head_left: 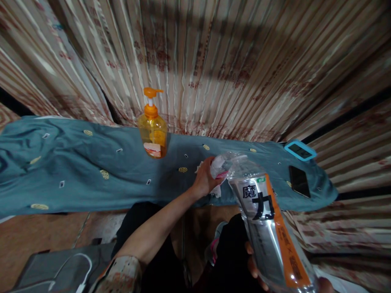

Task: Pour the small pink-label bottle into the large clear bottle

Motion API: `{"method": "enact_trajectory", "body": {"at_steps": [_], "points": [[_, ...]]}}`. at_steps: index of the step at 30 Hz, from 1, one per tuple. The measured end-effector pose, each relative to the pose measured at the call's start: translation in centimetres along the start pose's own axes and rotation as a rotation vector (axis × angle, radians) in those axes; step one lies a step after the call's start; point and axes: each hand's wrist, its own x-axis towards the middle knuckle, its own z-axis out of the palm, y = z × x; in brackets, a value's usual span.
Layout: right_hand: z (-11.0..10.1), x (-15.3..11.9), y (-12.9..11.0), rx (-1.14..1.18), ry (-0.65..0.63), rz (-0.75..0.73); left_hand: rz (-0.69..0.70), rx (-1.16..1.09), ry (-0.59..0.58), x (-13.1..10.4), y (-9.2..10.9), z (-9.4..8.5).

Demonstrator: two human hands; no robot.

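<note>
Our left hand [204, 178] is closed around a small white cap or wad of white material [217, 167] at the mouth of a clear plastic bottle [265, 219]; which of the two it is we cannot tell. Our right hand [256, 268] grips the bottle's lower end at the bottom edge of the view, fingers curled around it, so that the bottle lies tilted with its neck pointing away from us over the near edge of the surface [76, 171]. We cannot tell whether the bottle holds any liquid. Its silver and orange label bears large black characters reading 魔力, with smaller writing on the orange strip too blurred to read.

Further back on the surface, which is draped in a teal cloth, a pump bottle [152, 130] with an orange dispenser stands upright, holding amber liquid; its label is unreadable. To the right lie a dark phone [299, 181] and, beyond it, a blue-framed device [300, 150]. A striped curtain [229, 61] hangs behind.
</note>
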Motion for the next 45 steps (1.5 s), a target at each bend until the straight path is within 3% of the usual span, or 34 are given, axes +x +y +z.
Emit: {"method": "enact_trajectory", "body": {"at_steps": [6,10,17,22,30,35,45], "points": [[0.0,0.1,-0.1,0.018,0.034,0.030,0.005,-0.013,-0.003,0.1,0.2,-0.1],[1.1,0.0,-1.0,-0.018,0.011,0.080,0.010,0.012,0.002,0.1,0.1,-0.2],[2.8,-0.3,-2.4,-0.082,0.100,0.120,0.023,0.030,-0.020,0.2,0.1,-0.1],[1.5,-0.7,-1.5,-0.018,0.081,0.070,0.005,0.058,-0.032,0.3,0.5,-0.2],[-1.6,0.0,-1.1,0.149,-0.031,0.209,-0.018,0.149,-0.035,0.3,1.0,-0.2],[-1.9,0.2,-1.4,0.243,-0.059,0.270,-0.045,0.211,-0.055,0.4,1.4,-0.3],[-1.7,0.3,-1.5,0.212,-0.044,0.248,0.011,0.222,-0.067,0.5,1.0,-0.4]]}}
